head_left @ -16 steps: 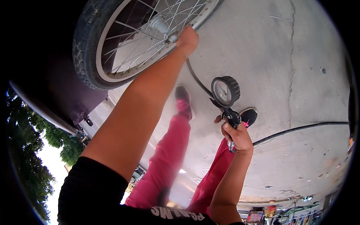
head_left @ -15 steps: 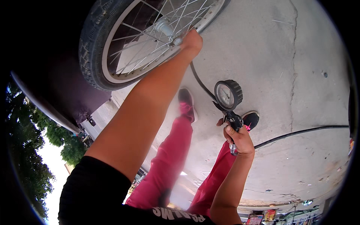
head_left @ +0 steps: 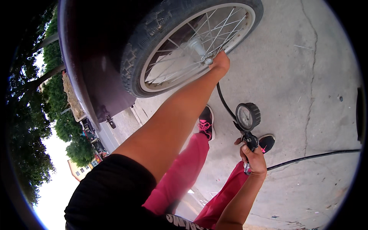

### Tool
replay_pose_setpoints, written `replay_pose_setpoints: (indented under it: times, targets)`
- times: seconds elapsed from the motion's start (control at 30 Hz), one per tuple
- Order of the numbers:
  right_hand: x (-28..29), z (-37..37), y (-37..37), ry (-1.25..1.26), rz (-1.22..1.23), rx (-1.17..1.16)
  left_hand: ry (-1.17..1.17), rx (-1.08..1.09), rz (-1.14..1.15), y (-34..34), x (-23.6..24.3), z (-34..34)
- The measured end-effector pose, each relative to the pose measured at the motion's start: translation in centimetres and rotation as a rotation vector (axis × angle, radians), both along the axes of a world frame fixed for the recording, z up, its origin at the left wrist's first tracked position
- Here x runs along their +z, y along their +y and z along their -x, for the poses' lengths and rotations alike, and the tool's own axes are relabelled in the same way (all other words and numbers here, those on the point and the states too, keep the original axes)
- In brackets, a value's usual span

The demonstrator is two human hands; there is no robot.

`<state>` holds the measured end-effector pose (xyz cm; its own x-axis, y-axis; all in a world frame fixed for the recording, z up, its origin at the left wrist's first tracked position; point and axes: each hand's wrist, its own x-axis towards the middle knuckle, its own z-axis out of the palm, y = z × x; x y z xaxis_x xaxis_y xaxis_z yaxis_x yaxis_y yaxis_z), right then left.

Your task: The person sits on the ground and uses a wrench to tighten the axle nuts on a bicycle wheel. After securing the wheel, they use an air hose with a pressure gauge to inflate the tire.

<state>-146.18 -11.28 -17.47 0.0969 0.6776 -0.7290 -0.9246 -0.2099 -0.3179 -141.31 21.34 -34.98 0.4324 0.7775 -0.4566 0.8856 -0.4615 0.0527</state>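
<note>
My left hand (head_left: 221,63) reaches to the lower side of a spoked wheel (head_left: 146,71), beside its rim and hub (head_left: 207,60). Its fingers curl in among the spokes, and whatever they grip is hidden. A black air hose (head_left: 223,99) runs up toward that hand and passes out of sight behind the wrist. In my right hand (head_left: 254,160) is a tire inflator (head_left: 251,141), its handle wrapped by the fingers. The round pressure gauge (head_left: 245,116) on top faces up toward me. From beside my right wrist, a second black hose (head_left: 306,157) stretches off to the right.
Cracked grey concrete (head_left: 283,76) spreads beneath. My dark shoes with pink laces (head_left: 206,124) stand below the wheel. A dark purple panel (head_left: 101,73) with a curved edge borders the wheel at left. Trees (head_left: 63,111) and a building (head_left: 78,168) show farther left.
The whole view has shifted, so wheel, arms and inflator appear lower and farther right. My left hand stays at the wheel and my right keeps hold of the inflator.
</note>
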Motion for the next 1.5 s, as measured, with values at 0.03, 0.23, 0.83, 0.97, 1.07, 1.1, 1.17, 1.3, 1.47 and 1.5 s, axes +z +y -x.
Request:
replay_pose_setpoints:
  times: [0.03, 0.23, 0.83, 0.97, 1.07, 1.1, 1.17, 1.3, 1.47, 1.5]
  targets:
    - [0.1, 0.0, 0.1, -0.005, 0.0, -0.006, -0.014, 0.001, -0.028, 0.0, -0.3, 0.1]
    - [0.4, 0.0, 0.2, -0.005, 0.008, -0.005, -0.036, -0.044, -0.13, 1.3, -1.8, 1.6]
    - [1.2, -0.6, -0.4, -0.054, 0.102, 0.221, 0.228, -0.213, -0.137, 3.2, -6.2, 3.1]
    - [1.1, -0.3, -0.5, -0.148, 0.195, 0.162, 0.533, -0.608, -0.225, 1.2, -2.2, 0.4]
    - [1.4, 0.0, -0.1, -0.242, 0.228, 0.054, 0.284, -0.408, -0.259, 0.5, -1.1, 0.6]
    - [1.3, -0.6, -0.4, -0.203, 0.216, 0.188, 0.091, -0.203, -0.225, 0.1, -0.7, 0.7]
    - [1.5, -0.7, -0.3, -0.213, 0.207, 0.197, -0.151, -0.038, -0.189, -0.2, -0.1, 1.1]
    - [1.5, -0.4, 0.2, -0.238, 0.16, 0.207, -0.074, -0.108, -0.158, 0.2, 1.2, 1.3]
    - [1.3, -0.4, 0.2, -0.267, 0.167, 0.203, 0.071, -0.073, -0.119, -0.2, 2.1, 0.0]
    - [1.3, -0.4, 0.2, -0.27, 0.186, 0.203, 0.14, -0.166, -0.142, -0.3, 2.1, 0.1]
